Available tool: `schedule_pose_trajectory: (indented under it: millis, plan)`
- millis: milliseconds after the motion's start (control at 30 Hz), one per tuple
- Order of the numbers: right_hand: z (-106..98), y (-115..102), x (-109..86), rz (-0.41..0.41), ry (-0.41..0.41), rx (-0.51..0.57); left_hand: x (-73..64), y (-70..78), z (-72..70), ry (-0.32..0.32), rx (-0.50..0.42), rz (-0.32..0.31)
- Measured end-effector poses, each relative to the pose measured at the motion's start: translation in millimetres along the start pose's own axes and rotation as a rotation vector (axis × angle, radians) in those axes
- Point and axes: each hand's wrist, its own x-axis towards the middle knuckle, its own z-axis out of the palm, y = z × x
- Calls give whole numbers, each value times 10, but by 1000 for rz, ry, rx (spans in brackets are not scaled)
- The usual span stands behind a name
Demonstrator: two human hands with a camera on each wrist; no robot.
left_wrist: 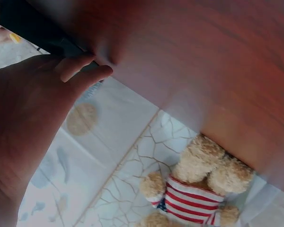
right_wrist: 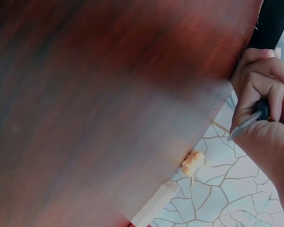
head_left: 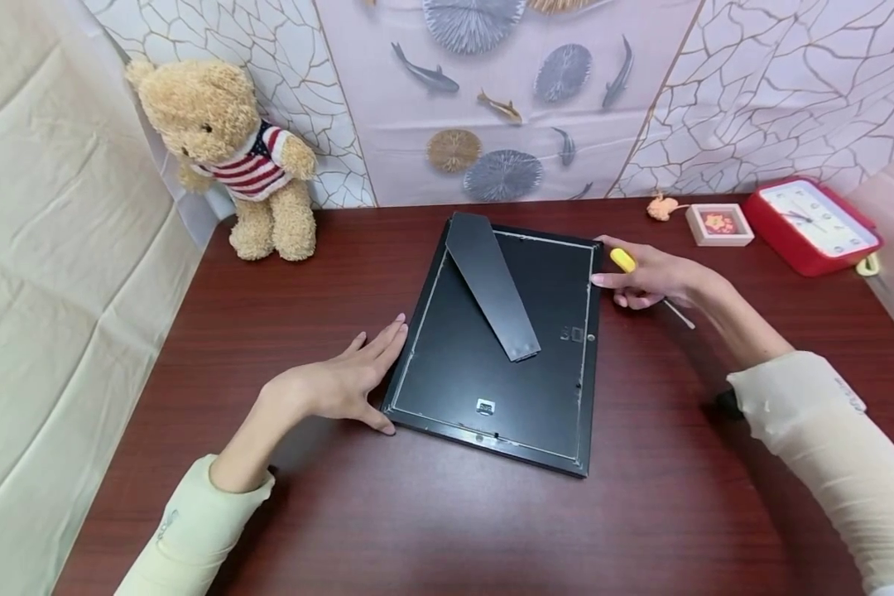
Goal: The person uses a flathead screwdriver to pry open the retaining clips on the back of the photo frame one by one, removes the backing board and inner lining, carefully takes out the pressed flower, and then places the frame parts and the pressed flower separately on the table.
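Observation:
A black picture frame [head_left: 447, 372] lies back side up on the table, its stand leg [head_left: 495, 285] lying slantwise across the backing. Along the frame's left edge rests my left hand [head_left: 335, 385], fingers stretched out, thumb near the lower left corner. My right hand [head_left: 651, 277] is at the upper right edge, thumb and forefinger touching the frame. Curled in that same hand is a screwdriver [head_left: 622, 260] with a yellow handle end; its thin metal shaft sticks out toward the wrist. In the right wrist view the screwdriver's dark collar and shaft [right_wrist: 246, 126] show between the fingers.
A teddy bear [head_left: 249, 157] in a striped sweater sits at the back left. Toward the back right stand a red clock [head_left: 812, 223], a small pale box [head_left: 719, 225] and a small orange ornament [head_left: 662, 208]. A patterned cloth backdrop [head_left: 507, 108] rises behind the table [head_left: 328, 513].

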Motion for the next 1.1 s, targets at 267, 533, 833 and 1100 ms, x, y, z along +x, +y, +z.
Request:
schedule_pose_trajectory:
  millis: [267,533,833,1100]
  plan:
    - [-3,6,-124,21,-1,-64,59,-330,-20,20,-32,24]
    - [27,50,-333,22,13,-150,218,-686,-54,62,-8,72]
    - [124,138,-602,-65,100,-331,415,-1157,-157,119,127,-2]
    - [217,134,-804,-113,205,-606,563,-1437,-227,170,246,8]
